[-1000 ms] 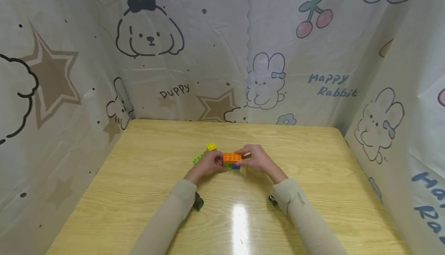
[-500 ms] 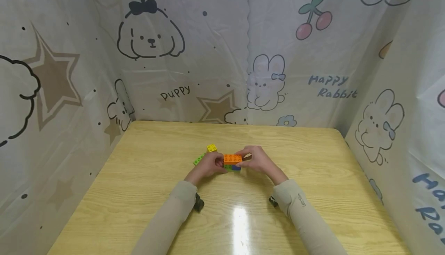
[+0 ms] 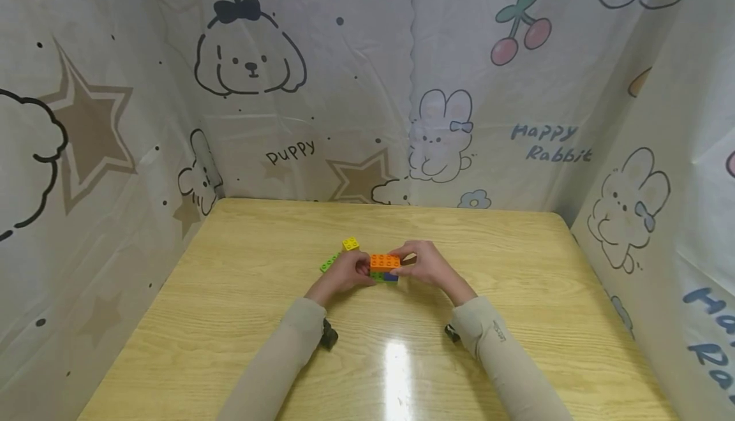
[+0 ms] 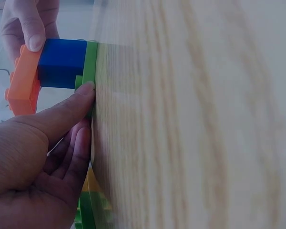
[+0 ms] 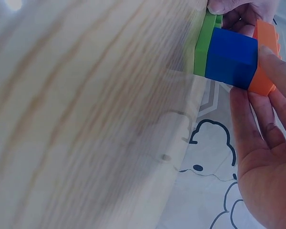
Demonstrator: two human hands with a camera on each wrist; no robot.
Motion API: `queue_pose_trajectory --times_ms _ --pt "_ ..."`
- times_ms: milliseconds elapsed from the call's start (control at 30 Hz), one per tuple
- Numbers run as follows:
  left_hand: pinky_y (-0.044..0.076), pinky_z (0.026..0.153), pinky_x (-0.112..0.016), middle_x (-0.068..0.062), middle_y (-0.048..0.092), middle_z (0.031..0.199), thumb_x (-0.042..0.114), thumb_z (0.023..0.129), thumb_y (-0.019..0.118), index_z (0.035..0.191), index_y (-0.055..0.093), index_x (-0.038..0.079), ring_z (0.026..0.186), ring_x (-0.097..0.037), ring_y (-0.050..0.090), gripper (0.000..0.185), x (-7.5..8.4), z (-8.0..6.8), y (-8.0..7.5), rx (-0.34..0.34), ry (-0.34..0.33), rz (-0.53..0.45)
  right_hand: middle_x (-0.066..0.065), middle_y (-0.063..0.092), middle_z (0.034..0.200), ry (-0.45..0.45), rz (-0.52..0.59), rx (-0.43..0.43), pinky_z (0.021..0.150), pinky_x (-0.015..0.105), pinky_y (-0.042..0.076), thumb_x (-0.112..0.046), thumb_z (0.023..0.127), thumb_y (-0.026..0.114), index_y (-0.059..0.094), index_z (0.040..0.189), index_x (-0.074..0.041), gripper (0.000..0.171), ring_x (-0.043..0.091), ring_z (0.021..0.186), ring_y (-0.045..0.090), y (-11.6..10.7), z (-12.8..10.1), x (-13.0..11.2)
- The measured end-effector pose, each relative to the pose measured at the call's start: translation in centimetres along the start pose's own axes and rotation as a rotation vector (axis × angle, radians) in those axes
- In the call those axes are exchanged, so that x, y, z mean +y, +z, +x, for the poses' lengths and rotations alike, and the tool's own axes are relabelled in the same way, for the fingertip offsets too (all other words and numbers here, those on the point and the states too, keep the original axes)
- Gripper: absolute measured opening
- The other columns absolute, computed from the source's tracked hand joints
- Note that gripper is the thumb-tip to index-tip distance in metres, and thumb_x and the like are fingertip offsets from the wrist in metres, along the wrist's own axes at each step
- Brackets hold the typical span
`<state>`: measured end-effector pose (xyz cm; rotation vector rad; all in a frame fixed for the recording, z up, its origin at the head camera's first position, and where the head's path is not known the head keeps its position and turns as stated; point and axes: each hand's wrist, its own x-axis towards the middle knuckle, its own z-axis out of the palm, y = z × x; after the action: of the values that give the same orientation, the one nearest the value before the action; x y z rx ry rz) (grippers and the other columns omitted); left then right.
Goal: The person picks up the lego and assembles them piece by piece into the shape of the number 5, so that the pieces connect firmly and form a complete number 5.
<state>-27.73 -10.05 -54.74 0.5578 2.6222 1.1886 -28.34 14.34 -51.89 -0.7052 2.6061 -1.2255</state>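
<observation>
Two hands on one small brick stack (image 3: 384,267), table centre. Left hand (image 3: 346,270) at stack's 9 o'clock: thumb (image 4: 62,112) pressed to green base plate (image 4: 90,71), other fingers curled beneath. Right hand (image 3: 426,264) at 3 o'clock: thumb and fingers pinching orange brick (image 5: 265,57) atop blue brick (image 5: 231,57).

Risks, by judgement: uneven squeeze could pop orange brick off studs; thin plate could skid on glossy table (image 3: 230,319).

Beyond, 11 o'clock: loose green brick (image 3: 329,261), yellow brick (image 3: 350,243); left knuckles near enough to knock them.
</observation>
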Motion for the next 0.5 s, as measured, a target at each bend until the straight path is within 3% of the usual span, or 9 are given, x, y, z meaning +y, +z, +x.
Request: queue_pose_trajectory --times_ms 500 --pt "0.051 0.077 -0.029 -0.003 0.064 0.092 0.011 0.087 0.084 0.102 0.068 0.008 0.082 -0.014 0.055 0.023 0.14 -0.46 -0.19 -0.032 0.033 0.015 0.004 0.070 0.102 0.000 0.024 0.003 0.085 0.028 0.063 -0.010 0.085 0.086 0.076 0.122 -0.007 0.038 0.021 0.099 0.069 0.13 0.02 -0.06"
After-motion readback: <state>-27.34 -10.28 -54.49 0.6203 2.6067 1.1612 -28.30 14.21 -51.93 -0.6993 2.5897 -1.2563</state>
